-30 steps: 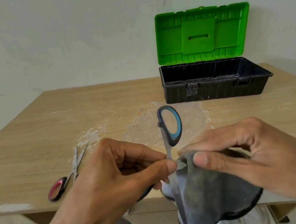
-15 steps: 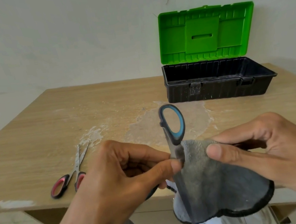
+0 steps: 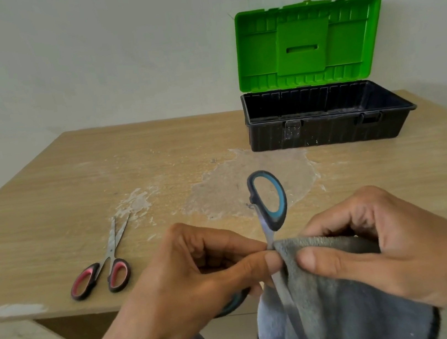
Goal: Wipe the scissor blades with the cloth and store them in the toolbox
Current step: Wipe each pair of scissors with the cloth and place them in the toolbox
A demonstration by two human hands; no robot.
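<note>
Left hand (image 3: 191, 275) round blue scissors (image 3: 269, 200), lower loop mostly beneath it

We see the toolbox (image 3: 326, 127) at back right of the table (image 3: 48, 210), its lid (image 3: 310, 40) up behind it. Spare scissors (image 3: 108, 262) lie on the table, front left. Nearer us, the held scissors (image 3: 267, 200) sit btwn left hand (image 3: 191, 275) & right hand (image 3: 372, 240), w/ the cloth (image 3: 337, 297) touching their right side.
</note>
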